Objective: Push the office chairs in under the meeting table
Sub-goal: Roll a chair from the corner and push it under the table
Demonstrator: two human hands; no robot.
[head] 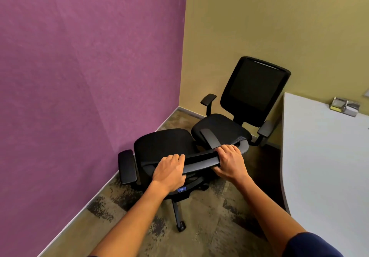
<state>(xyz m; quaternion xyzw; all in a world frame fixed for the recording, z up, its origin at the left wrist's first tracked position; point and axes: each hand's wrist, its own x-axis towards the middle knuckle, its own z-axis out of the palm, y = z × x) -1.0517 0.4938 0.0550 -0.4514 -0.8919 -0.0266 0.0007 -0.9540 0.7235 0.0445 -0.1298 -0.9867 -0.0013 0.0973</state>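
One view only, head cam, wide-angle, so no overlap w/ any other view. Worn high, looking fwd and steeply down into a room corner where purple wall (89,77) meets yellow wall (279,27). Straight lines bowed toward edges, esp. table (323,157) rim at right. Both forearms entering from bottom edge, left hand (169,171) and right hand (229,162) near frame centre, close to lens. Near chair (165,145) seen from behind and above; far chair (253,91) further back, facing cam. Carpet (209,226) filling lower middle.
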